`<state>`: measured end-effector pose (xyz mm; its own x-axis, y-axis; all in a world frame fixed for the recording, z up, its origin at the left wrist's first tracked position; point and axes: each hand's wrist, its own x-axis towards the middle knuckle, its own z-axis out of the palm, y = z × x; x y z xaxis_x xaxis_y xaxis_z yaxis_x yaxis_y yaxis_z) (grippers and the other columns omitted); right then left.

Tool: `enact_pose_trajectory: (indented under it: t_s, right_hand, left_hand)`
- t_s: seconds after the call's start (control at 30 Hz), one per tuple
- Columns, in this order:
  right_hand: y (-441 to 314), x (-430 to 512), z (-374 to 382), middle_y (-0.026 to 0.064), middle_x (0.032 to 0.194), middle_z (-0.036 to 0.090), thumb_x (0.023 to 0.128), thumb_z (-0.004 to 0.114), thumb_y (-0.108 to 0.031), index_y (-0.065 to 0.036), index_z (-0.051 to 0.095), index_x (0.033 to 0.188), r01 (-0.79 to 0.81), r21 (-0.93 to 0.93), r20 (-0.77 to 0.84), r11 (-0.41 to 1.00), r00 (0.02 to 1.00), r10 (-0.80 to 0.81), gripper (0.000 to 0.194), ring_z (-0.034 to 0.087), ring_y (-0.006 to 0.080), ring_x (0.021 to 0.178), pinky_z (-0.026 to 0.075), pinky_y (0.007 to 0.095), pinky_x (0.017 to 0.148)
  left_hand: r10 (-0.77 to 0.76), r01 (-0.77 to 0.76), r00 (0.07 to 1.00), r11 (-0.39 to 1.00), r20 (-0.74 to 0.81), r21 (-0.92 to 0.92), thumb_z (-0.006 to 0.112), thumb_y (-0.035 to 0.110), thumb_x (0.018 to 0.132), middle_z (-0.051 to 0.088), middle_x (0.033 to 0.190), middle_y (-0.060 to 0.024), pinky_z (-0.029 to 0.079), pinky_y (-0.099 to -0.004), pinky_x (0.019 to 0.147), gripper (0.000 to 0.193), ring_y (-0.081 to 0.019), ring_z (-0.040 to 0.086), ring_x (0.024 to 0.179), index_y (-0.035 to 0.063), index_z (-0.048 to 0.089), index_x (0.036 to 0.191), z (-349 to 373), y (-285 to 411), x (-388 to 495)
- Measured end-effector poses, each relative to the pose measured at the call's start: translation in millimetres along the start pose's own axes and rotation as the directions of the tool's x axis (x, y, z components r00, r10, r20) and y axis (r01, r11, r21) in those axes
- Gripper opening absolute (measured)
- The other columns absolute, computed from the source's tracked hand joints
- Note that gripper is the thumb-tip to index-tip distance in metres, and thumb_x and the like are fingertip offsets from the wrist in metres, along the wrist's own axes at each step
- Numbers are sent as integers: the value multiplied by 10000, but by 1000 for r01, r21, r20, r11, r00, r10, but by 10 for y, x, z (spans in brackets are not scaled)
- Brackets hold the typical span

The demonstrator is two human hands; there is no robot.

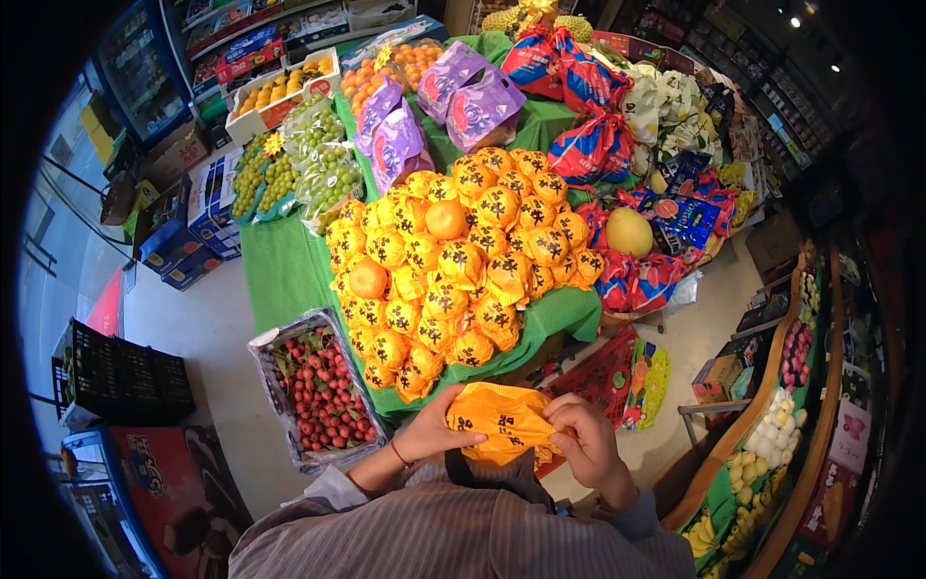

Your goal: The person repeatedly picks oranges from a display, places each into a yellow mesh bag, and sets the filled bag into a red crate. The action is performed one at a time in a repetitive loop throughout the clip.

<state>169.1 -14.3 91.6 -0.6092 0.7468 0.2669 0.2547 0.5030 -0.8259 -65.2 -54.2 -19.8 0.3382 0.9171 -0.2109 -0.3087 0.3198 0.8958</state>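
Note:
Close to my body, an orange paper wrapper (503, 423) with dark printed characters is stretched between both hands. My left hand (438, 427) grips its left end, thumb on top. At the wrapper's right edge, my right hand (582, 441) pinches it between thumb and fingers. Whether a fruit is inside cannot be seen. Just beyond my hands rises a pile of wrapped round fruits (441, 293) in the same orange paper. Two bare oranges, one higher (446, 219) and one lower left (368, 279), sit among them on a green cloth (278, 268).
A lined crate (258, 354) of small red fruits stands left of my hands. Behind the pile are purple bags (485, 108), red-blue bags (589, 148) and packed green grapes (333, 177). A red basket (597, 373) lies low at right. Curved fruit shelving (752, 391) borders the right side.

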Motion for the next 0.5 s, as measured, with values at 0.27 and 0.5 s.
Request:
enact_pose_trajectory:
  t_s: [0.27,0.5]
  right_hand:
    - [120,54,-108,87,816,574,833,655,-129,1,665,939,-225,-161,124,961,961,246,168,551,236,777,432,349,734]
    - [-127,155,-129,106,733,577,806,668,-108,9,654,976,-381,-96,-178,920,916,360,207,560,267,663,442,349,628]
  left_hand:
    - [131,-139,990,969,50,206,841,196,689,529,1186,-89,430,-282,936,812,-145,514,1095,-27,358,1303,8,34,208]
    - [88,239,937,545,338,-804,604,403,886,351,1442,-106,317,-431,1079,705,-262,381,1307,106,270,1431,80,-204,466]
